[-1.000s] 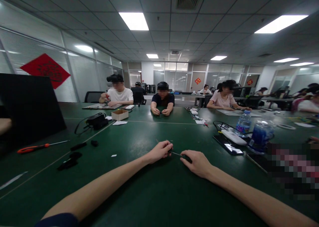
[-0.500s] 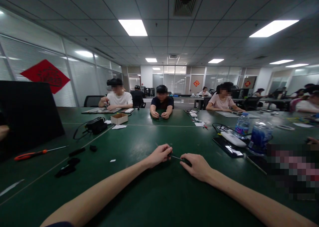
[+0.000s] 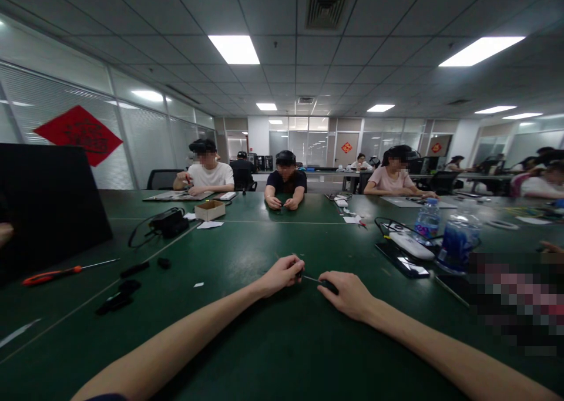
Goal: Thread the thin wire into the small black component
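Note:
My right hand (image 3: 350,294) is closed around the dark handle of a screwdriver (image 3: 312,279) just above the green table. Its thin metal shaft points left, towards my left hand (image 3: 284,273). Between the pinched fingertips of that hand is a small dark part (image 3: 299,273), mostly hidden, so its kind does not show. The shaft's tip reaches this part; whether it sits in a screw is too small to tell.
On the green table (image 3: 247,242), an orange-handled screwdriver (image 3: 53,276) and several black pieces (image 3: 117,298) lie left. A cardboard box (image 3: 210,211) stands farther back. Rightward are a phone (image 3: 399,260), a white device (image 3: 412,246) and water bottles (image 3: 459,239). Co-workers (image 3: 285,181) sit opposite.
My hands and the screwdriver hold almost the same place. The whole view has shifted very slightly.

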Available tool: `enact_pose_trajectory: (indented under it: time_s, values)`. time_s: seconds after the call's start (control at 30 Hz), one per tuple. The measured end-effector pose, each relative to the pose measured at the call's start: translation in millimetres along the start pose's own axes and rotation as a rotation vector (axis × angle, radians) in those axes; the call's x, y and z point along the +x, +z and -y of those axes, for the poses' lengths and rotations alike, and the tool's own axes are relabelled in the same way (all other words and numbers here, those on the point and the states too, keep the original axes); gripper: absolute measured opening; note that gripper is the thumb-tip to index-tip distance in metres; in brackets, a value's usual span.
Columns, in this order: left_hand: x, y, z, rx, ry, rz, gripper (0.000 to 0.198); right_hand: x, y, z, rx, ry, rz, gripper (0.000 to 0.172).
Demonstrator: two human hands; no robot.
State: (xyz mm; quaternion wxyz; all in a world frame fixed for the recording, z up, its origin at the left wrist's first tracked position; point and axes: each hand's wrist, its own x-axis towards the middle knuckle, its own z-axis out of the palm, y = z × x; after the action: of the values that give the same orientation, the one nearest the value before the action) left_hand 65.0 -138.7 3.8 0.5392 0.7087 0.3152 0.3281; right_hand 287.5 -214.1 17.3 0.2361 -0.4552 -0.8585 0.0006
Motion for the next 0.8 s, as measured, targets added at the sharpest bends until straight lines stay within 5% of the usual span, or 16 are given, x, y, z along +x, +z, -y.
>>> enact_pose_trajectory:
  time_s: [0.8]
  values:
    - [-1.0,-1.1,-0.8,0.028,-0.010,0.004,0.047,1.1,-2.2,2.5,0.008,0.011,0.028,0.027]
